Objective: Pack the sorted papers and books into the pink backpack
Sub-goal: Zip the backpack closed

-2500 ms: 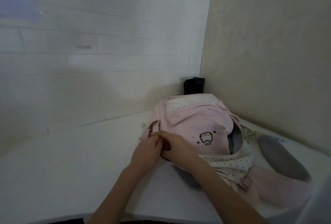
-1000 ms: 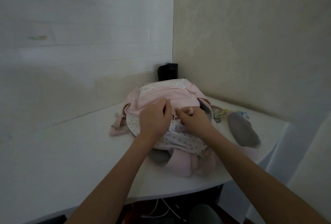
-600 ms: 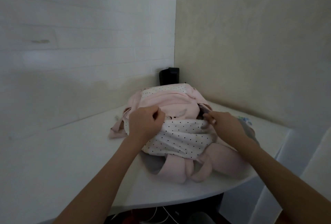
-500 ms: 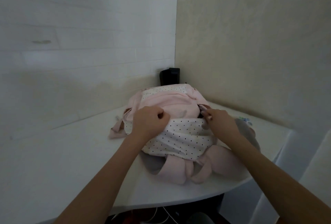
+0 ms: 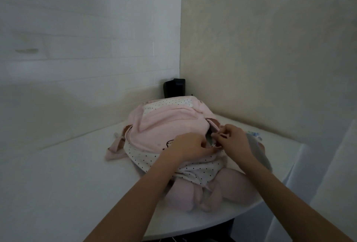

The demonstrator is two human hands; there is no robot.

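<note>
The pink backpack (image 5: 166, 123) with white polka-dot panels lies on the white table (image 5: 58, 183), near the room's corner. My left hand (image 5: 190, 146) presses on the backpack's front and pinches the fabric by the opening at its right side. My right hand (image 5: 232, 141) is closed on a small zipper pull or edge at that same opening, where a dark gap shows. The two hands almost touch. No papers or books are visible; the bag's inside is hidden.
A black box (image 5: 174, 87) stands in the corner behind the bag. A grey pouch (image 5: 257, 151) and a small bluish item (image 5: 255, 133) lie to the bag's right. The pink straps (image 5: 193, 195) hang toward the table's curved front edge. Walls close in at back and right.
My left hand has slid right across the backpack's front to meet my right hand at the side opening. The right hand stays at the opening.
</note>
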